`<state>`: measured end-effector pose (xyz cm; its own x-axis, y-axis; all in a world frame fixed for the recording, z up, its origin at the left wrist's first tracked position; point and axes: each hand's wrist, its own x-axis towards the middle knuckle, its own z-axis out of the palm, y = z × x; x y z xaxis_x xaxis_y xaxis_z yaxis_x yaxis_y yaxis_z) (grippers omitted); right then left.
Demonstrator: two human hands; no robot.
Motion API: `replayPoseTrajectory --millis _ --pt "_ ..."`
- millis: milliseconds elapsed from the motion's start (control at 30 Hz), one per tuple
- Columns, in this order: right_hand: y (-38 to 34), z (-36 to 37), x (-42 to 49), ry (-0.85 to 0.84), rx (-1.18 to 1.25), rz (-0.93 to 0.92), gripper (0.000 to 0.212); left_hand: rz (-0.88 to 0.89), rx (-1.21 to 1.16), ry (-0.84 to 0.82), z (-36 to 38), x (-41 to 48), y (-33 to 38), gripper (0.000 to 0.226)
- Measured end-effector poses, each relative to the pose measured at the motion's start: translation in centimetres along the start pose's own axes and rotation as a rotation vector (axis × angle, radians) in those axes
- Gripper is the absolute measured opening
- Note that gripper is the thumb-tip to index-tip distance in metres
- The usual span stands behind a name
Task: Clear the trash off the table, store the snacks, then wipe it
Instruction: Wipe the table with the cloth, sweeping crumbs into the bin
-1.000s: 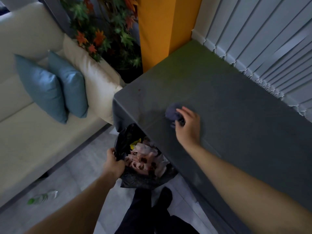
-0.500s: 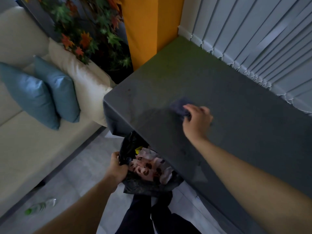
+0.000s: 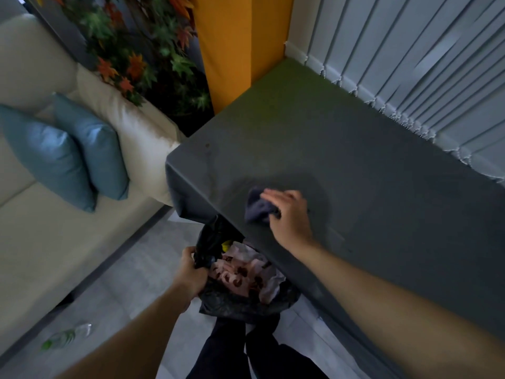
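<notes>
Fingers [image 3: 274, 195] of the right hand [image 3: 291, 217] are curled over a crumpled dark cloth [image 3: 258, 207], gripping it and pressing it onto the table top just right of the frame's centre, close to the table's near edge. Those of the left hand [image 3: 191, 272], at lower centre, are clenched on the rim of a black trash bag [image 3: 237, 302].

From the biggest thing down: the table [image 3: 369, 165], dark grey, fills most of the right half of the frame. A cream sofa [image 3: 41, 255] runs along the left side. Pale vertical blinds [image 3: 410, 64] take the upper right, their lower ends hanging at the table's far edge. An orange pillar [image 3: 232, 42] stands at top centre, at the table's far corner. A plant [image 3: 142, 50] with green and orange leaves sits in the upper left, between sofa and pillar. Two blue cushions [image 3: 49, 160] lean on the sofa at the left, touching each other.

The bag hangs just below the table's near edge with its mouth open, holding crumpled pinkish-white trash [image 3: 246, 272] with dark spots and a scrap of yellow (what it once was, I cannot tell). Dark trouser legs [image 3: 232, 348] show under it at bottom centre. A plastic bottle [image 3: 67, 336] lies on the grey floor [image 3: 123, 283] at lower left, near the sofa's front.
</notes>
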<state>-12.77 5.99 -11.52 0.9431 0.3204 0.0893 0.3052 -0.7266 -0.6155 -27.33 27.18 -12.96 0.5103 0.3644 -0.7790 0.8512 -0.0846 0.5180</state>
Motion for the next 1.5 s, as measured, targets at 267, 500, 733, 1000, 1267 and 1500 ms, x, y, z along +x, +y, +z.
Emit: replayPoseTrajectory --millis 267,500,733,1000,1267,1500 --pt "-2.2 2.2 -1.8 -0.396 0.035 -0.129 0.040 -0.044 -0.062 0.047 -1.8 0.7 -0.2 0.045" --pt "-2.0 0.0 4.0 0.105 0.166 0.103 0.037 -0.068 -0.176 0.158 -3.1 1.5 -0.1 0.052" --pt "-1.3 1.2 10.0 0.096 -0.014 0.479 0.025 -0.080 -0.181 0.185 -4.3 2.2 0.2 0.049" --pt "-4.7 3.1 3.5 -0.562 0.116 -0.164 0.030 -0.082 -0.163 0.158 -4.4 2.4 0.1 0.050" --pt "-4.8 3.9 0.1 -0.241 -0.039 -0.196 0.031 -0.099 -0.171 0.118 -4.1 2.0 0.2 0.050" --pt "-5.5 2.6 0.5 -0.350 0.180 -0.266 0.028 -0.081 -0.121 0.093 -3.3 1.6 0.5 0.047"
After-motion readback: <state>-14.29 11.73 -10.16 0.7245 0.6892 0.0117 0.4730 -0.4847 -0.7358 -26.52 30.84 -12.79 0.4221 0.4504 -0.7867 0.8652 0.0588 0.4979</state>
